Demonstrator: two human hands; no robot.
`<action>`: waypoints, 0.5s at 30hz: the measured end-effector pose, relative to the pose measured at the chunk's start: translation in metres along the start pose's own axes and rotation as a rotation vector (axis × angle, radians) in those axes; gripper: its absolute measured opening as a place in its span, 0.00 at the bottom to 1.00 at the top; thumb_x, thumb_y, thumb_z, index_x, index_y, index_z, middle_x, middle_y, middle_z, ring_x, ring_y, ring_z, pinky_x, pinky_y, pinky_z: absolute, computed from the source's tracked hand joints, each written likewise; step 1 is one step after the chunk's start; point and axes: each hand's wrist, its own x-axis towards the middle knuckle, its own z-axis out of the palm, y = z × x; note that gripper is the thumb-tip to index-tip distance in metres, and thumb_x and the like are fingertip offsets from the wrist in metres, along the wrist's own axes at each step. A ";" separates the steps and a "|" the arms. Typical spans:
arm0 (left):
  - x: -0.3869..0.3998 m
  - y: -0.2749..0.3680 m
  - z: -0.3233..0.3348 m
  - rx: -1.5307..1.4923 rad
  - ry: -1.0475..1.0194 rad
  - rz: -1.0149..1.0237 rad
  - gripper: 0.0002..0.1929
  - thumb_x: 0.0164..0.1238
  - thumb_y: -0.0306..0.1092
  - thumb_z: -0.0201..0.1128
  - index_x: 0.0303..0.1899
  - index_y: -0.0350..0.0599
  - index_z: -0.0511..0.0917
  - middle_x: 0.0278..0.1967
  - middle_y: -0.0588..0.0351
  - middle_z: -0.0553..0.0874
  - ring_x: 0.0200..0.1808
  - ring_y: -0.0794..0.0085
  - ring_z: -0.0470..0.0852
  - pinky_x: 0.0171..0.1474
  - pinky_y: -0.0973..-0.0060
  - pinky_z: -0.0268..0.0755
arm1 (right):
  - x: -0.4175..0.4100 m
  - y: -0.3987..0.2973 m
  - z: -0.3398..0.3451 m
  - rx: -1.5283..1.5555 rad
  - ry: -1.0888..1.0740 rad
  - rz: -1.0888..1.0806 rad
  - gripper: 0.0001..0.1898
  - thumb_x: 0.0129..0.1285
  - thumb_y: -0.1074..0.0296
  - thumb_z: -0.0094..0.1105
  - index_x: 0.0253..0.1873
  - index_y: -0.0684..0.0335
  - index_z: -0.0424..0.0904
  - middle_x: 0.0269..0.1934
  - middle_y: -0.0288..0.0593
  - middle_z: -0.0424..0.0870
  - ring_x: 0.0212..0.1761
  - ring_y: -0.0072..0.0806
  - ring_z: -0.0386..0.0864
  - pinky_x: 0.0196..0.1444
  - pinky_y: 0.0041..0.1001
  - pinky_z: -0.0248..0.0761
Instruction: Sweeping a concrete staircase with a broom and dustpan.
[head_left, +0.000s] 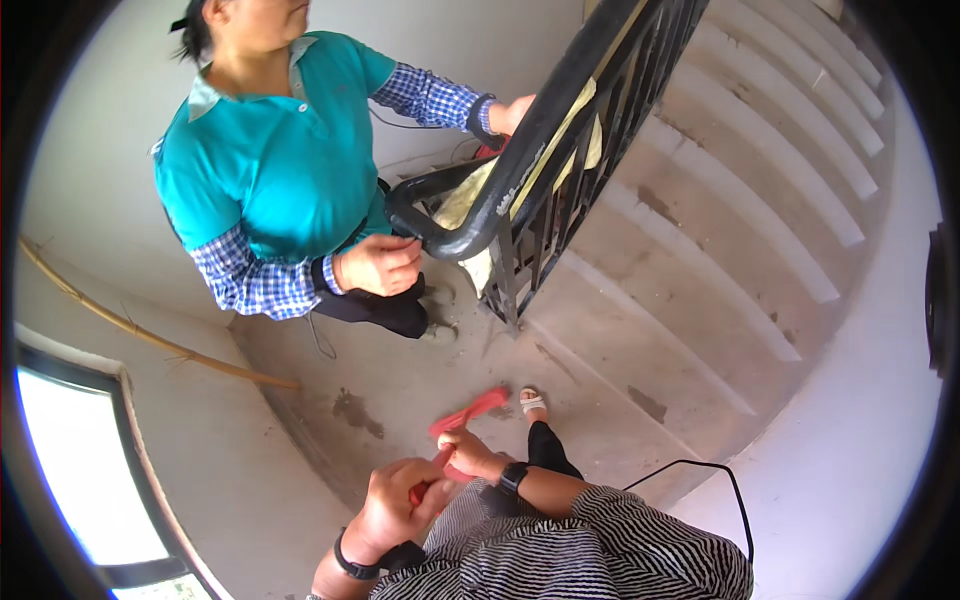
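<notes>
A red strip (471, 411), seemingly soft plastic or cloth, is stretched between my two hands low in the view, in front of my striped shirt. My left hand (401, 504), wearing a black wristband, has its fingers closed on one part of it. Just right of it, my right hand (471, 454), with a black band at the wrist, grips another part. A loose length hangs out beyond the fingers, over the floor.
Another person (277, 172) in a teal shirt stands across from me, hands by the black handrail (487, 195). Pale yellow cloth (469, 199) hangs inside the railing. Stairs (697, 225) lie at right, a bamboo stick (157, 335) leans left, and a window (82, 465) is at lower left.
</notes>
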 end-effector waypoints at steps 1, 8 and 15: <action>-0.011 -0.001 -0.006 -0.056 -0.087 0.074 0.03 0.55 0.25 0.63 0.29 0.38 0.77 0.22 0.55 0.79 0.20 0.73 0.75 0.23 0.78 0.66 | -0.004 -0.012 -0.004 -0.021 -0.007 -0.006 0.08 0.40 0.85 0.53 0.27 0.65 0.69 0.23 0.49 0.75 0.28 0.48 0.73 0.30 0.35 0.66; -0.027 -0.027 -0.019 -0.396 -0.409 0.292 0.02 0.58 0.21 0.57 0.32 0.34 0.76 0.28 0.50 0.81 0.31 0.61 0.79 0.42 0.69 0.72 | -0.037 -0.007 -0.063 -0.225 -0.014 -0.001 0.04 0.45 0.79 0.54 0.25 0.64 0.70 0.24 0.48 0.75 0.27 0.46 0.74 0.27 0.38 0.66; 0.029 -0.042 0.015 -0.519 -0.453 0.296 0.04 0.57 0.25 0.59 0.31 0.34 0.77 0.29 0.52 0.81 0.32 0.63 0.78 0.54 0.61 0.68 | -0.036 0.029 -0.097 -0.460 0.424 0.013 0.06 0.44 0.79 0.57 0.25 0.61 0.69 0.25 0.45 0.75 0.31 0.46 0.73 0.31 0.36 0.66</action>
